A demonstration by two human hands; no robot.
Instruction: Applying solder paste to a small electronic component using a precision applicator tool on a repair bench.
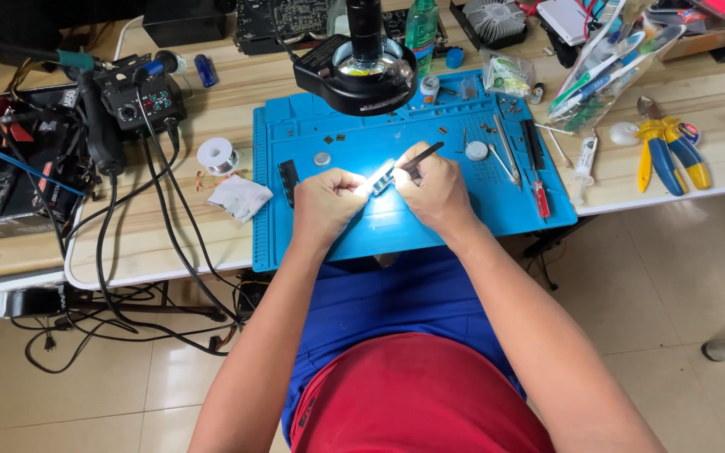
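Head view: my left hand (327, 200) pinches the small bright part (382, 176) over the blue mat (396, 226). My right hand (434, 186) grips a dark slender tool (424, 156), its long axis slanting up-right, tip down-left at the part, between both fists.

Blue work mat (480, 214) on the wooden bench (228, 92), black ring-light magnifier (361, 71) over its top edge. Left of the mat: solder spool (217, 155), crumpled white cloth (240, 197), black soldering station (143, 99) with cables trailing to the floor. Right: yellow-and-blue pliers (669, 151), white syringe (585, 164), red-handled tool (540, 199). Green bottle (421, 25) at the back.
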